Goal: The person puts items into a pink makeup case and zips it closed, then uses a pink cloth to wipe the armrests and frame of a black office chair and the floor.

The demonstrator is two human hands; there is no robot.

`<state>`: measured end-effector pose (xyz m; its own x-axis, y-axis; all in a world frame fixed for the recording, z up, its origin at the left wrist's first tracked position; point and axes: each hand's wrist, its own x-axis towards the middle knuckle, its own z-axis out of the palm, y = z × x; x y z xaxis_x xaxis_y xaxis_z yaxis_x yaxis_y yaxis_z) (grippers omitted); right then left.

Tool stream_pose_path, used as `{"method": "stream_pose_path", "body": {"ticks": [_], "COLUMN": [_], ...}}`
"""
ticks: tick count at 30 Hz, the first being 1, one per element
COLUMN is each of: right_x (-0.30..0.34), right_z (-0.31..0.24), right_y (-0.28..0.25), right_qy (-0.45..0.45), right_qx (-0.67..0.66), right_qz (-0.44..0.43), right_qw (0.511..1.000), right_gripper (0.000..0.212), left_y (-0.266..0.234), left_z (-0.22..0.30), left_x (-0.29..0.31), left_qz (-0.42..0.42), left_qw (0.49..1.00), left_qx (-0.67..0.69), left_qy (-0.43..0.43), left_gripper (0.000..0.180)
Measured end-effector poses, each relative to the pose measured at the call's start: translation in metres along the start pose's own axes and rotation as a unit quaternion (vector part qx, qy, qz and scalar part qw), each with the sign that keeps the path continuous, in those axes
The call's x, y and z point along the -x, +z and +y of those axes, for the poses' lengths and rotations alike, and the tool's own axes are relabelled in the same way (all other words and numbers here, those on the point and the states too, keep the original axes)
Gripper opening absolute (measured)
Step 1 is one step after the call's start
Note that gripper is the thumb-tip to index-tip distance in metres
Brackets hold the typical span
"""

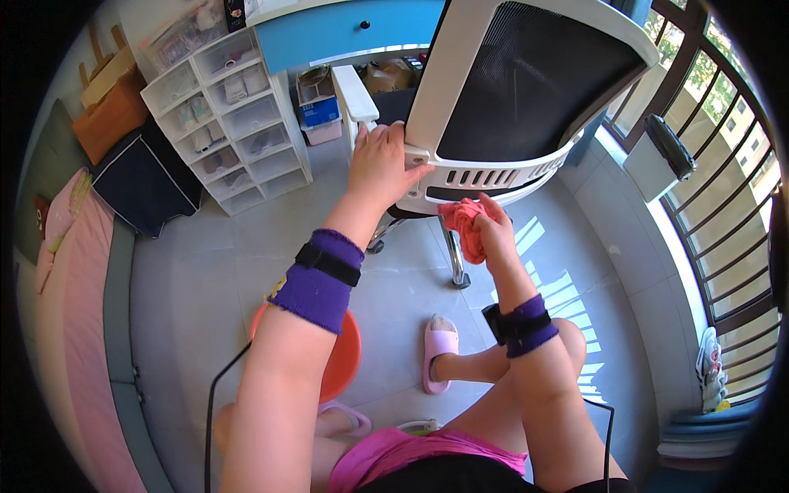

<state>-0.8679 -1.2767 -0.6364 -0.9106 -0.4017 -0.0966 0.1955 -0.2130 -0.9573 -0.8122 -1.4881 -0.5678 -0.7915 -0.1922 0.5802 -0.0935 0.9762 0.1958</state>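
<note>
A white office chair [427, 99] with a black mesh back [534, 82] stands in front of me, its backrest facing me. My left hand [380, 164] rests on the lower left corner of the back frame, near the armrest [355, 94]; its fingers are spread over the white plastic. In my right hand [496, 230] is a bunched coral-red cloth [467, 226], close against the lower edge of the slotted frame. Whether the cloth touches the frame I cannot tell. Below, a chrome chair leg with a caster [460, 279] shows.
An orange-red basin [341, 357] sits on the floor beneath my left forearm. Clear drawer units [246, 111] and a blue-fronted desk [345, 37] are at the back. A bed [74, 329] lines the left side; a barred window [731, 181] and a white bin [653, 164] are right.
</note>
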Motion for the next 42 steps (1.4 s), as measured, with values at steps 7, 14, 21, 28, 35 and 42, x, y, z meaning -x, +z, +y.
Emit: {"method": "stream_pose_path", "body": {"ticks": [7, 14, 21, 28, 35, 42], "right_x": [0.04, -0.01, -0.073, -0.072, -0.031, -0.099], "right_z": [-0.025, -0.031, -0.072, -0.068, -0.066, -0.073], "right_y": [0.044, 0.046, -0.063, -0.053, -0.026, -0.105], "right_qy": [-0.46, -0.532, -0.486, -0.409, -0.512, -0.522], "right_qx": [0.219, 0.445, 0.546, 0.482, 0.495, 0.554], "right_qz": [0.103, 0.048, 0.066, 0.06, -0.068, 0.101], "right_qw": [0.854, 0.719, 0.679, 0.772, 0.698, 0.64], "right_gripper": [0.044, 0.039, 0.031, 0.029, 0.045, 0.05], "left_y": [-0.003, -0.007, -0.022, -0.026, -0.043, -0.049], "left_z": [0.006, 0.001, -0.004, -0.015, -0.053, -0.072], "left_x": [0.02, 0.046, 0.055, 0.051, 0.041, 0.038], "left_qz": [0.062, 0.09, 0.091, 0.074, -0.054, 0.007], "left_qw": [0.998, 0.996, 0.996, 0.997, 0.996, 0.995], "left_qx": [0.026, 0.007, 0.011, 0.026, 0.059, 0.103], "left_qy": [0.022, 0.013, 0.008, 0.003, -0.046, 0.004], "left_gripper": [0.062, 0.063, 0.062, 0.061, 0.069, 0.059]}}
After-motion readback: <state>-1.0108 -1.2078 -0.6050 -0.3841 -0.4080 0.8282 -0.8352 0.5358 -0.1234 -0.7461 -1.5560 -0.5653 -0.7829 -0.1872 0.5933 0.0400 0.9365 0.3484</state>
